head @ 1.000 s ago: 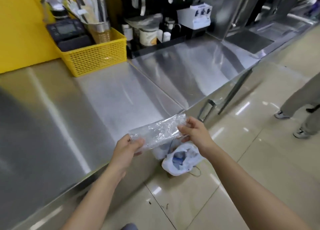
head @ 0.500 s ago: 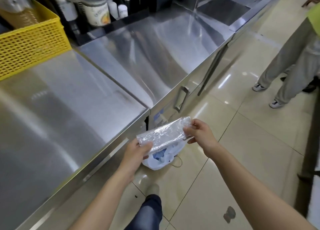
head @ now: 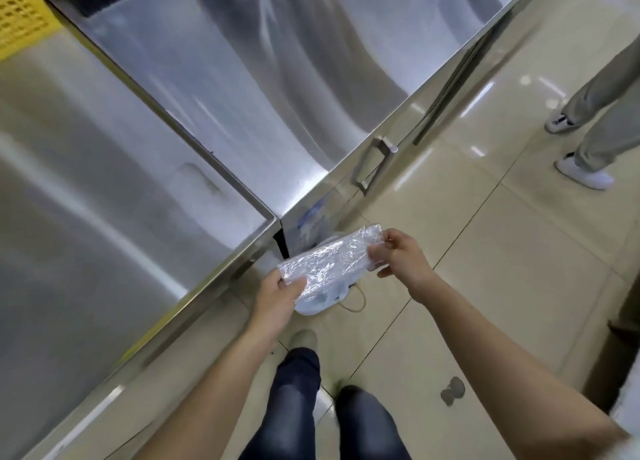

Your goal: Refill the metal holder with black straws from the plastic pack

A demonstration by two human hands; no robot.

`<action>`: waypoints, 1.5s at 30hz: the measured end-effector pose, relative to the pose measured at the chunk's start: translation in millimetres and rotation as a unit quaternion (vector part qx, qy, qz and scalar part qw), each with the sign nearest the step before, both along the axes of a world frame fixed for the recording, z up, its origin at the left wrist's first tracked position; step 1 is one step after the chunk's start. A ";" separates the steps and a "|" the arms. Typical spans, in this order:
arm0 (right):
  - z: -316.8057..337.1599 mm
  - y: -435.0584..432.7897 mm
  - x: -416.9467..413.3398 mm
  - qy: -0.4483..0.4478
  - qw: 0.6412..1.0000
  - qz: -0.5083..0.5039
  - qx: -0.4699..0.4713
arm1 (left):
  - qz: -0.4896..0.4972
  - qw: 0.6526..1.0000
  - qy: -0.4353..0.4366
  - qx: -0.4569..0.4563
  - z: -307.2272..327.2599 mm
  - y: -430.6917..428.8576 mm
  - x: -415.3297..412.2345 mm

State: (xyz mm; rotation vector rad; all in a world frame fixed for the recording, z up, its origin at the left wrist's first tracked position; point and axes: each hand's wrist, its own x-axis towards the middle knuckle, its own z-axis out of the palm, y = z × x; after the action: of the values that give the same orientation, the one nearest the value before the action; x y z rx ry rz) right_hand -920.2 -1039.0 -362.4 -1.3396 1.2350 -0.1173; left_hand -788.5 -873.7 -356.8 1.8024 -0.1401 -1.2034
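Left hand pinches the near end of the pack, thumb on top and fingers curled under. Right hand pinches the far end between thumb and forefinger. Its other fingers are loosely curled, and the little finger juts out below.

The pack is stretched between the two hands and slants up toward the right in view. It is clear, crinkled, shiny film. What it holds cannot be told.

The pack is in the air over the floor, just off the front edge of the counter, near the point where the seam between the two steel tops meets that edge.

Directly below the pack a white bag lies on the tiles, partly hidden by it and by the left hand. A thin loop of cord trails from the bag's right side.

The counter is brushed steel with streaked reflections. A steel handle is on the cabinet front beyond the pack. One corner of a yellow basket sits on the counter at far upper left.

At the bottom of the view are the person's own legs in dark jeans, with one pale shoe forward.

A dark stain marks a tile near the right forearm.

A second person stands well apart at the right edge. Only grey trousers and white shoes show.
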 end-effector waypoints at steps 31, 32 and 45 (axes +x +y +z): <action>-461.7 -51.2 32.3 0.313 0.684 0.552 -0.359 | -0.583 0.551 -0.477 0.360 -441.0 -87.5 -33.0; -469.9 -47.9 36.4 0.334 0.658 0.569 -0.363 | -0.600 0.523 -0.480 0.369 -448.4 -91.1 -32.3; -345.2 -52.9 15.3 0.249 0.745 0.524 -0.328 | -0.514 0.669 -0.460 0.277 -338.5 -90.5 -25.6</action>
State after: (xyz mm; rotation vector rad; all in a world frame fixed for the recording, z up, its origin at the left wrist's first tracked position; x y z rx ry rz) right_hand -904.9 -1091.9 -707.5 -2.6494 0.6583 0.7202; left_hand -814.1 -964.3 -695.2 2.8867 -1.7467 -0.8663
